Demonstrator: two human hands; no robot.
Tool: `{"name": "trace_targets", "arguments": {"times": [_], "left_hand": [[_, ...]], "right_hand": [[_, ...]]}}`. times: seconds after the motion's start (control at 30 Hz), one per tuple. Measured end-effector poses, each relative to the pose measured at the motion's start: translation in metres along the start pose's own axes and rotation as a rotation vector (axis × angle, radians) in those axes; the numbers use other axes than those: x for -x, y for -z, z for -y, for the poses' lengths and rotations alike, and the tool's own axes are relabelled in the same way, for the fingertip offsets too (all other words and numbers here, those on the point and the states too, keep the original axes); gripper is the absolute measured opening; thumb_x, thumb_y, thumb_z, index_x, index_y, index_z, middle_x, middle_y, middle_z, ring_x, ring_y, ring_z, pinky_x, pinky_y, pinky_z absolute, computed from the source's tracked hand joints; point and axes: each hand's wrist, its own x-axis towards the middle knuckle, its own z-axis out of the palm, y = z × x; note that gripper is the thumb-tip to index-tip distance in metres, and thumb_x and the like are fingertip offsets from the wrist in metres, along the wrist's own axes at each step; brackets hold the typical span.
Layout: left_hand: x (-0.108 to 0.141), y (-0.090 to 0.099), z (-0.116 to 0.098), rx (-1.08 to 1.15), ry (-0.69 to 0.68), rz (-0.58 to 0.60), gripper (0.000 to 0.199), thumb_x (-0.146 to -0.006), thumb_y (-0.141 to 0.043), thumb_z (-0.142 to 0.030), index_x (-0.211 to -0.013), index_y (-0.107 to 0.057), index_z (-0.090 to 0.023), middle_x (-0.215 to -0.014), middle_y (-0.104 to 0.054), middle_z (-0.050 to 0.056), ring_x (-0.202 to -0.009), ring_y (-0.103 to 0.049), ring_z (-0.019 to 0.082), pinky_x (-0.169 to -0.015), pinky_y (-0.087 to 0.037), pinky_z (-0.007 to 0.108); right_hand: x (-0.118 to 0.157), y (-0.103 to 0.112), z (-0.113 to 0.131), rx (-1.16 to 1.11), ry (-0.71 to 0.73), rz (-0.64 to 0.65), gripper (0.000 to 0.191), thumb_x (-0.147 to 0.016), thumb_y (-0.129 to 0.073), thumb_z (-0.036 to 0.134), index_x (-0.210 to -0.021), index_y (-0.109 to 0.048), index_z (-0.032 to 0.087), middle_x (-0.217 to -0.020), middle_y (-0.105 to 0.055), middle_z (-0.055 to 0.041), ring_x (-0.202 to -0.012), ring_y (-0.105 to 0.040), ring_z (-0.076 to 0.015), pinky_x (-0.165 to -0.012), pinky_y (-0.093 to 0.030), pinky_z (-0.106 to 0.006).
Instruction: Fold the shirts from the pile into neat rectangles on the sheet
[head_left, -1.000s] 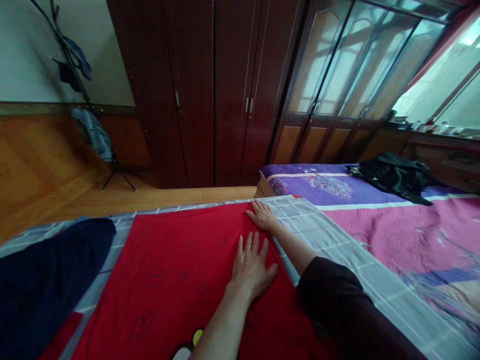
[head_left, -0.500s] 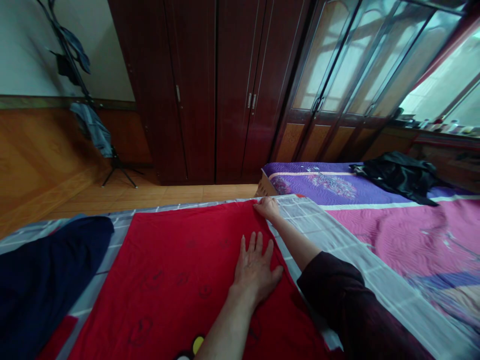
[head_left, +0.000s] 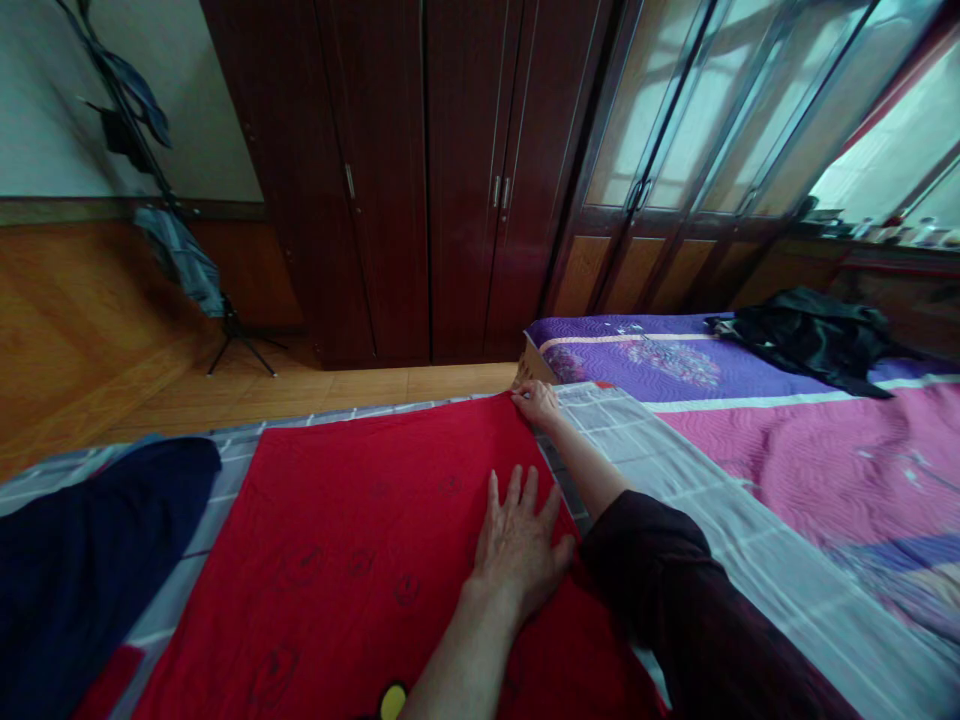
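Observation:
A red cloth [head_left: 330, 500] with dark printed swirls and a bit of yellow print near the bottom lies spread over a grey checked sheet [head_left: 637, 455]. My left hand [head_left: 521, 545] presses flat on its right part, fingers spread. At the cloth's far right corner, my right hand [head_left: 536, 402] has its fingers closed on the edge, with the thumb and index finger pinched. The lower end of the cloth runs out of view, so I cannot tell whether it is a garment.
Dark blue fabric [head_left: 105, 550] lies at the left, over a strip of red fabric. A bed with a purple and pink cover [head_left: 810, 450] adjoins on the right, bearing a black garment [head_left: 810, 335]. Beyond stand a dark wooden wardrobe [head_left: 465, 250] and a coat stand [head_left: 236, 325].
The view has shifted slightly. My left hand still lies flat on the red cloth, a touch further right, and my right hand keeps its pinch at the far corner.

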Motion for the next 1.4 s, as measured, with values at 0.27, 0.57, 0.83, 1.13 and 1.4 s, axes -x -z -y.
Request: {"name": "trace_targets", "arguments": {"times": [0.27,0.57,0.83,1.13,1.4], "left_hand": [[0.004,0.002,-0.015,0.075,-0.107,0.054,0.058,-0.093,-0.029,-0.046,-0.144,-0.031,-0.017,-0.152,-0.022,0.015,-0.141,-0.012,0.028,-0.113,-0.006,0.056],[0.003,-0.009,-0.014,0.041,-0.083,0.028,0.073,-0.091,-0.026,-0.057,-0.146,-0.023,-0.009,-0.153,-0.019,0.014,-0.142,-0.011,0.025,-0.115,-0.003,0.052],[0.004,-0.012,-0.012,-0.044,-0.105,0.016,0.080,-0.088,-0.025,-0.065,-0.145,-0.025,-0.008,-0.152,-0.021,0.016,-0.142,-0.012,0.026,-0.115,-0.004,0.052],[0.002,-0.016,-0.010,-0.102,-0.086,0.018,0.067,-0.091,-0.030,-0.050,-0.144,-0.027,-0.010,-0.153,-0.020,0.013,-0.142,-0.014,0.023,-0.115,-0.007,0.050],[0.007,-0.007,-0.021,-0.149,-0.046,0.029,0.069,-0.089,-0.036,-0.057,-0.143,-0.030,-0.013,-0.151,-0.026,0.013,-0.141,-0.018,0.027,-0.114,-0.010,0.050]], "right_hand": [[0.006,-0.006,0.002,-0.009,0.096,-0.054,0.031,-0.090,-0.054,0.036,-0.115,-0.056,0.018,-0.118,-0.056,-0.0077,-0.101,-0.057,-0.0201,-0.087,-0.048,-0.043],[0.071,0.022,0.015,-0.033,0.394,0.019,0.051,-0.091,-0.046,0.044,-0.136,-0.043,0.021,-0.144,-0.039,-0.0116,-0.132,-0.034,-0.0250,-0.105,-0.030,-0.042],[0.114,0.066,0.003,0.024,0.263,0.061,0.059,-0.094,-0.036,0.045,-0.138,-0.038,0.007,-0.145,-0.033,-0.0226,-0.135,-0.028,-0.0334,-0.107,-0.024,-0.052],[0.338,0.125,-0.038,-0.061,0.511,0.369,0.058,-0.092,-0.043,0.043,-0.145,-0.027,0.027,-0.150,-0.029,-0.0073,-0.138,-0.026,-0.0253,-0.111,-0.026,-0.049],[0.422,0.142,-0.053,-0.131,0.094,0.098,0.048,-0.088,-0.048,0.044,-0.130,-0.050,0.020,-0.132,-0.052,-0.0122,-0.120,-0.049,-0.0253,-0.097,-0.045,-0.042]]}}
